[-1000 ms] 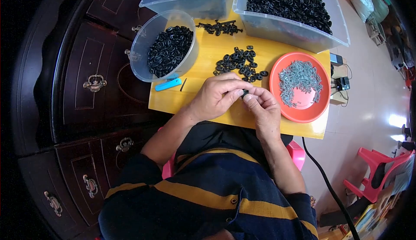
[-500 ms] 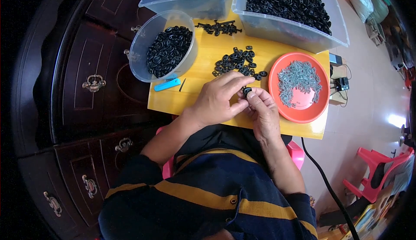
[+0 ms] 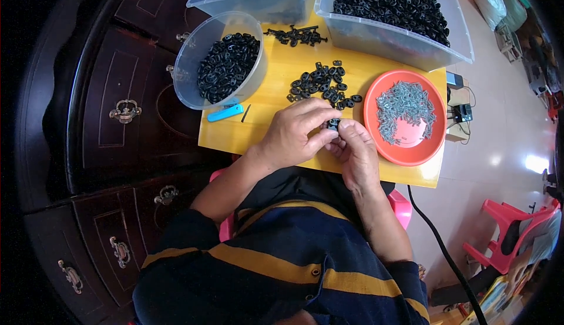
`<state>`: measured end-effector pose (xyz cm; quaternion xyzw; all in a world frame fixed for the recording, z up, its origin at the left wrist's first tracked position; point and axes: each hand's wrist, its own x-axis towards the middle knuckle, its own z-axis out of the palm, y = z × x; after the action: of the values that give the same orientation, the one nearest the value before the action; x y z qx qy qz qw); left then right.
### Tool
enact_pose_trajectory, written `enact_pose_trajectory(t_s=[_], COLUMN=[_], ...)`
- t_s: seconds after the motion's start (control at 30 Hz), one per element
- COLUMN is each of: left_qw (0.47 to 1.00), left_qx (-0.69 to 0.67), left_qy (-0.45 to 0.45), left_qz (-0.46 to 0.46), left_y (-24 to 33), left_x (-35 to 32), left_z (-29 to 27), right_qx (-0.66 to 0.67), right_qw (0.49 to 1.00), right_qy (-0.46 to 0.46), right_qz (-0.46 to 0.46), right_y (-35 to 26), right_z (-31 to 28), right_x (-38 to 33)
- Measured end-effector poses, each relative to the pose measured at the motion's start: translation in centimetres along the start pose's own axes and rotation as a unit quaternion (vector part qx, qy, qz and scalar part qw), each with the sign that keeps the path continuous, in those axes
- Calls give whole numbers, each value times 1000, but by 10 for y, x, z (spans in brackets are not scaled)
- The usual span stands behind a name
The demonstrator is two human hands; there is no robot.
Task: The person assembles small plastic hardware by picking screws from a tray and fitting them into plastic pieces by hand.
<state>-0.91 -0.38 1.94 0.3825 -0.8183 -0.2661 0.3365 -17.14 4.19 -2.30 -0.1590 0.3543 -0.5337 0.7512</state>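
Over the front of the yellow table (image 3: pixel 270 143), my left hand (image 3: pixel 296 130) and my right hand (image 3: pixel 356 149) meet, both pinching one small black plastic part (image 3: pixel 333 124). The part shows small round openings; my fingers hide its lower side. Just beyond my hands lies a loose pile of small black oval two-holed plastic pieces (image 3: pixel 322 81). Beside my right hand sits a round orange-red plate (image 3: pixel 371 99) holding many small silvery metal screws or pins (image 3: pixel 405 105).
At the left stands a round clear tub (image 3: pixel 187 69) of black pieces. Two clear bins (image 3: pixel 282 9) of black parts line the back. A heap of black rod-like parts (image 3: pixel 296 35), a blue cutter-like tool (image 3: pixel 225 113) and a thin dark strip (image 3: pixel 246 113) lie on the table. Dark drawers (image 3: pixel 117 113) flank the left.
Between my fingertips the black part has turned, now showing a different face. My left fingers have closed in slightly on it, while both forearms stay nearly in place.
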Motion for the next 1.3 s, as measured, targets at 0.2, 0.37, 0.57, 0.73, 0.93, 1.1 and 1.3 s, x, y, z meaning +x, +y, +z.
enact_pose_trajectory(t_s=[0.2, 0.37, 0.57, 0.73, 0.93, 1.1, 1.3], left_qw=[1000, 999, 1000, 999, 998, 998, 997], left_qx=[15, 17, 8, -29, -11, 15, 13], left_qy=[6, 15, 1, 11, 15, 9, -2], left_qz=[15, 27, 29, 30, 52, 62, 81], left_y=[1, -3, -6, -4, -6, -7, -12], left_x=[1, 0, 5, 6, 9, 11, 16], left_z=[0, 1, 4, 4, 5, 5, 1], right_qx=[-8, -20, -24, -25, -26, -31, -50], right_qw=[1000, 999, 997, 996, 994, 993, 992], right_qy=[24, 32, 54, 60, 73, 72, 68], right_qz=[-15, -34, -48, -61, -78, -85, -90], right_y=[0, 3, 1, 2, 1, 2, 3], right_z=[4, 5, 5, 5, 8, 9, 6], right_x=[-1, -1, 0, 0, -2, 0, 1])
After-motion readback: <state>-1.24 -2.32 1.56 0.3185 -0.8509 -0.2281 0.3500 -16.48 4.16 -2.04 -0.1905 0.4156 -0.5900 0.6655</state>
